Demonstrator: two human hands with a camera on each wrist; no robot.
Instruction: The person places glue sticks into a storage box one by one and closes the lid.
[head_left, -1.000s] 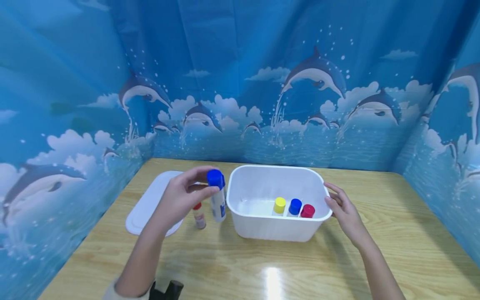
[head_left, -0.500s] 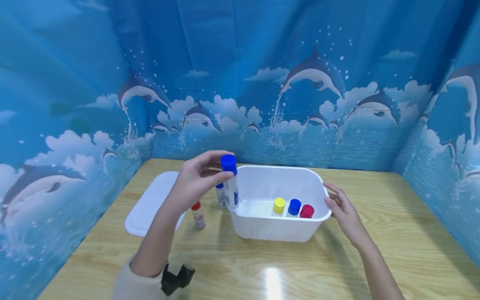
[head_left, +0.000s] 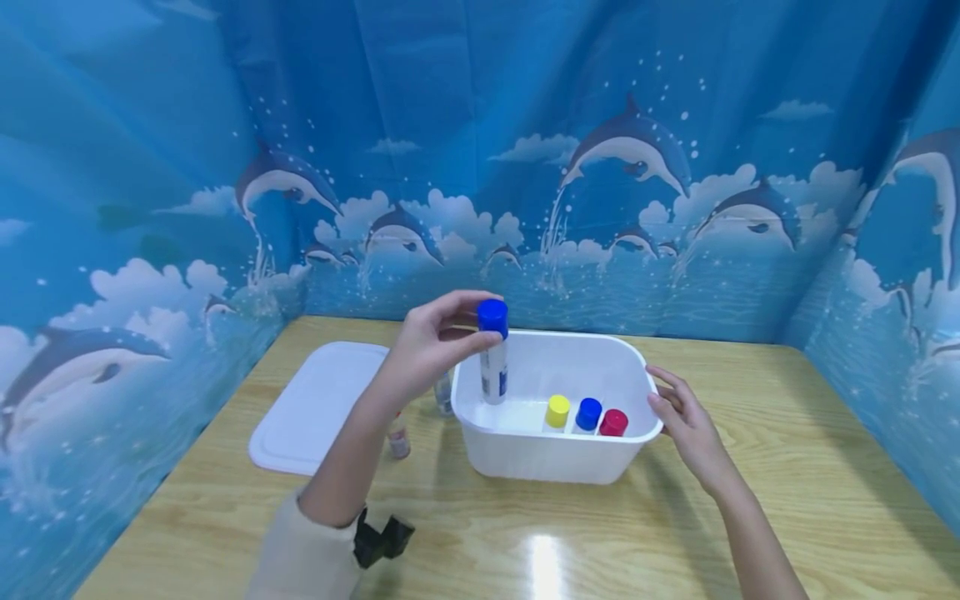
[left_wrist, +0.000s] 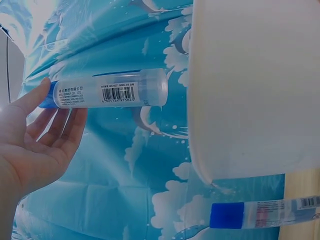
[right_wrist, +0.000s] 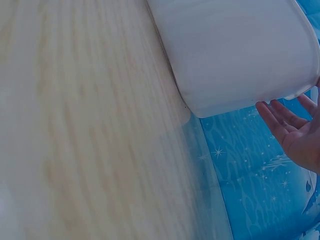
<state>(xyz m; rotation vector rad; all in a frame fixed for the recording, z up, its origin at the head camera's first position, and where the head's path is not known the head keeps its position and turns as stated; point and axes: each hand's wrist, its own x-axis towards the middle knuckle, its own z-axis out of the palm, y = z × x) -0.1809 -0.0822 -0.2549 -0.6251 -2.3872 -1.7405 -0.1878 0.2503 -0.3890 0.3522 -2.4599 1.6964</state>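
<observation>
My left hand [head_left: 427,346] pinches an upright glue stick [head_left: 493,367] by its blue cap. Its clear, labelled barrel overlaps the left end of a white plastic box [head_left: 555,458] in the head view. In the left wrist view, thumb and fingertips are on the cap of that glue stick [left_wrist: 115,94], with the barcode showing. At the box's right end, my right hand [head_left: 693,425] holds the rim between thumb and fingers. Inside the box stand containers with a yellow cap [head_left: 557,410], a blue cap [head_left: 589,412] and a red cap [head_left: 614,422].
Left of the box stands another blue-capped glue stick [left_wrist: 255,214], partly hidden by my left hand in the head view. A small bottle [head_left: 399,442] is close by, its top covered by my arm. A white lid [head_left: 315,408] lies flat on the wooden table [head_left: 637,533].
My left hand has lifted the glue stick from beside the box and carried it right, over the box's left rim. My right hand has stayed at the box's right end.
</observation>
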